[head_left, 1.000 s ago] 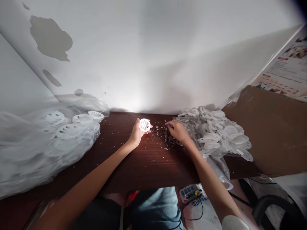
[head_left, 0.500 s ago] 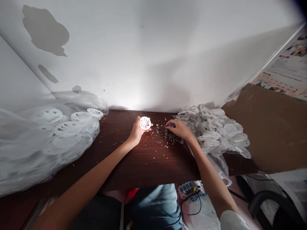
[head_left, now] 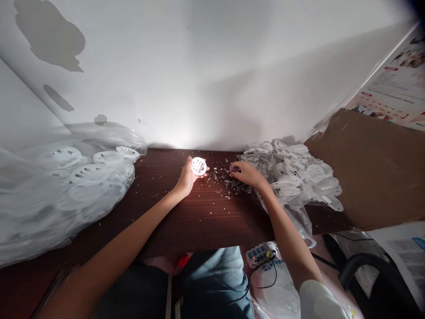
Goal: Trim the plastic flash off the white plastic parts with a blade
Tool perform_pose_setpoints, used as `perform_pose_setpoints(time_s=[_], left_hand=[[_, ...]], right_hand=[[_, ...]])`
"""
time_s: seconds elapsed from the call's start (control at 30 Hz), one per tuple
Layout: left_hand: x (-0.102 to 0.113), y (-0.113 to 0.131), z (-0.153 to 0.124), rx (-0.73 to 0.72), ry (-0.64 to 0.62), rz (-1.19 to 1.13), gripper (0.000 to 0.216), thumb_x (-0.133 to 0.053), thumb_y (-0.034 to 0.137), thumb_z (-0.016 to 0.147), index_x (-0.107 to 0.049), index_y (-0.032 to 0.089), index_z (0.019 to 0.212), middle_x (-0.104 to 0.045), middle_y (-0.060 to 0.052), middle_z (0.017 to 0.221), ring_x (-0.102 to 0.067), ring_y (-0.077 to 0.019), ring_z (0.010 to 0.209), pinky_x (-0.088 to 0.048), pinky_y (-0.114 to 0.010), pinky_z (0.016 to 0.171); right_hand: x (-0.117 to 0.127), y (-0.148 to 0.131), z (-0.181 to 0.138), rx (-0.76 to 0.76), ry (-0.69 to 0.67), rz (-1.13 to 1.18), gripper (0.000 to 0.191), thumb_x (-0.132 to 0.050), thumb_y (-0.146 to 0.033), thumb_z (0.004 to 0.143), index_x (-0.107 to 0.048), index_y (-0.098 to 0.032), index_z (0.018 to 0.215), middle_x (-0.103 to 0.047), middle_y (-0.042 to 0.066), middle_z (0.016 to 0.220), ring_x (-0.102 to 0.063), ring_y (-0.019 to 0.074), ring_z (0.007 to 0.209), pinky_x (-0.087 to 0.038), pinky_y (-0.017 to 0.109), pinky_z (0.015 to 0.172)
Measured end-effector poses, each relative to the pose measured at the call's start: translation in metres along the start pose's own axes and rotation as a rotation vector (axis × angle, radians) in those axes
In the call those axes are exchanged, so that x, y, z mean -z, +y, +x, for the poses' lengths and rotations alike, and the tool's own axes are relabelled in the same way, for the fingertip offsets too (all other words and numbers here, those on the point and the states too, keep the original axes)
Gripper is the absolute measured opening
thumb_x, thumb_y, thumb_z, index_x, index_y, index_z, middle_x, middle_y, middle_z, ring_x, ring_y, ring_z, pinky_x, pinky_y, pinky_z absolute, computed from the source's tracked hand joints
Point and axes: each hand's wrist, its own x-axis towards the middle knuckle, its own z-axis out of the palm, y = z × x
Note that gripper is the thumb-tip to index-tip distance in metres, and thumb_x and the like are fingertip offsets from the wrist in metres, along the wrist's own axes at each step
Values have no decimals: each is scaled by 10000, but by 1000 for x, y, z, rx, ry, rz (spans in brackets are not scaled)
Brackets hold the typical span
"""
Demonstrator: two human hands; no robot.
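Disc (head_left: 198, 165), white and slotted, sits near mid-frame in our left hand (head_left: 187, 178), its grip closed on the edge, probably so the face points up at us uncovered. Right of centre, our right hand (head_left: 246, 173) is clenched around 1 small purplish item (head_left: 235, 169), beside dark loose bits (head_left: 239, 187), presumably within easy reach. Piled white pieces (head_left: 294, 173) lie right, a bulging clear bag (head_left: 104, 204) left, perhaps leaving the surface (head_left: 199, 230) between for our hands.

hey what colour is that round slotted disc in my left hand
White; the slotted disc shows in the head view, the only one here.
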Motion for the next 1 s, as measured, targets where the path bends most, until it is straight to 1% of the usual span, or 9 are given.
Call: perform_pose_setpoints(time_s=[0.1,0.2,0.3,0.4,0.47,0.53,0.63,0.7,1.0], left_hand=[[-2,1,0,6,12,-9,620,-401,668,1031,-706,129,1030,-765,-142,875,-712,-215,755,-508,-297,620],[-2,2,0,-7,17,-17,622,-400,669,1032,-710,131,1032,-765,-142,877,-720,-223,782,-506,-298,619],[-2,2,0,-18,13,-24,622,-366,651,1046,-716,137,1033,-766,-131,846,-699,-206,728,-500,-301,618],[-1,3,0,-10,11,-33,621,-348,636,1053,-717,138,1026,-767,-126,830,-673,-190,663,-490,-307,612],[-1,3,0,-12,11,-45,619,-348,632,1054,-714,134,1026,-766,-124,819,-668,-189,646,-486,-309,610],[-1,3,1,-17,10,-53,619,-357,639,1050,-711,131,1028,-764,-122,808,-665,-187,637,-487,-306,612],[0,3,1,-14,10,-52,616,-375,647,1042,-709,130,1029,-767,-125,819,-684,-194,669,-493,-300,615],[0,3,1,-7,10,-44,616,-379,648,1038,-710,129,1023,-769,-130,838,-704,-207,713,-496,-299,611],[4,0,7,-28,-4,-35,621,-369,644,1039,-717,129,1033,-773,-131,855,-712,-205,717,-510,-297,619]], right_hand=[[9,6,-2,-45,8,-28,115,-602,-161,860,-716,-179,854,-757,59,885,-646,207,817,-422,290,726],[21,9,-3,-68,-47,58,168,-598,-172,876,-754,-178,940,-783,69,985,-675,215,883,-451,298,770],[38,7,-10,-98,-70,102,186,-616,-192,879,-779,-187,968,-791,65,1026,-696,224,926,-471,306,798],[51,0,-27,-121,-160,31,132,-658,-231,868,-785,-208,896,-785,45,944,-687,221,850,-462,306,758],[50,-4,-43,-107,-210,-22,103,-671,-229,858,-772,-213,844,-774,38,895,-674,219,817,-449,302,732],[43,-5,-59,-85,-205,-57,104,-656,-211,862,-756,-209,832,-765,43,886,-669,221,825,-440,298,724],[30,-2,-76,-74,-149,-81,148,-613,-156,871,-753,-194,905,-764,63,949,-672,224,882,-446,295,768],[25,0,-82,-79,-156,-85,162,-600,-136,873,-746,-184,922,-761,71,959,-672,224,893,-448,294,784],[44,-5,-102,-175,-104,-117,206,-589,-158,931,-777,-206,1001,-786,88,1013,-679,250,916,-451,300,798]])
